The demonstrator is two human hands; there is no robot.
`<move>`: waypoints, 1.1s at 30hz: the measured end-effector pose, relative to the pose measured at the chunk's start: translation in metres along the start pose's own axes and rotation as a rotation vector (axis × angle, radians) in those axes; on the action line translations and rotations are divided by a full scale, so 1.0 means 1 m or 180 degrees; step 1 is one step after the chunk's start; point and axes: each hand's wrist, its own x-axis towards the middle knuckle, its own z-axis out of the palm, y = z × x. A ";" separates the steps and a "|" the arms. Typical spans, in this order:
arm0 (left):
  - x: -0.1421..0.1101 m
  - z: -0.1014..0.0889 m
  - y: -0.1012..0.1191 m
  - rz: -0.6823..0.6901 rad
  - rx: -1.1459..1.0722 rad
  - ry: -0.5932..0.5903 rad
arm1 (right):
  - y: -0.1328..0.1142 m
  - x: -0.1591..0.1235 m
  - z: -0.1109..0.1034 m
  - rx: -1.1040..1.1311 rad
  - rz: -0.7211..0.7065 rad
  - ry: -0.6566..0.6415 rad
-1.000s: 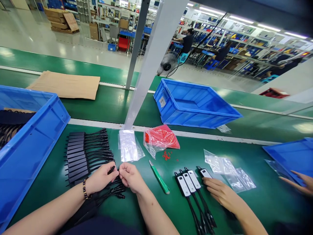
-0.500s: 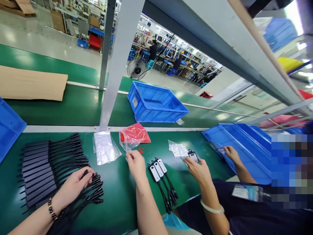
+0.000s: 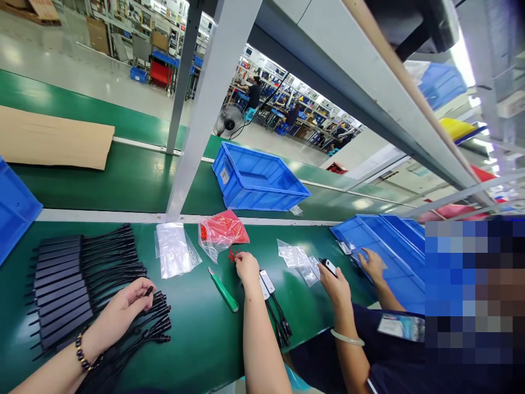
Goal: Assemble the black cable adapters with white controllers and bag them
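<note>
Right hand (image 3: 248, 269), seen from my remote post: fingers bent down, tips at the loose red rings (image 3: 232, 255); how wide the pinch stands, or whether it grips one, I cannot tell. Left hand (image 3: 125, 306): thumb and fingertips closed on a black connector (image 3: 149, 290). Black cabled units (image 3: 63, 273): one row, left of that hand, cables pointing rightward. Red-filled bag (image 3: 227, 227): just beyond the rings. Green cutter (image 3: 223, 290): flat, between both hands, nearer the right.
</note>
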 end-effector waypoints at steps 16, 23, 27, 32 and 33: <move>0.010 -0.005 -0.022 -0.0338 -0.0367 0.0002 | -0.013 0.000 -0.007 0.0901 -0.0007 0.0418; 0.012 -0.005 -0.023 -0.0392 -0.0339 0.0064 | -0.045 -0.011 -0.022 0.2061 -0.0090 0.0341; 0.014 -0.004 -0.025 -0.0435 -0.0269 0.0029 | -0.092 -0.030 -0.019 0.4080 0.0005 -0.0278; 0.013 -0.003 -0.021 -0.0475 -0.0248 0.0029 | -0.137 -0.059 -0.001 0.5245 -0.0017 -0.1374; 0.012 -0.002 -0.019 -0.0470 -0.0265 0.0033 | -0.141 -0.065 0.003 0.5152 -0.0051 -0.1568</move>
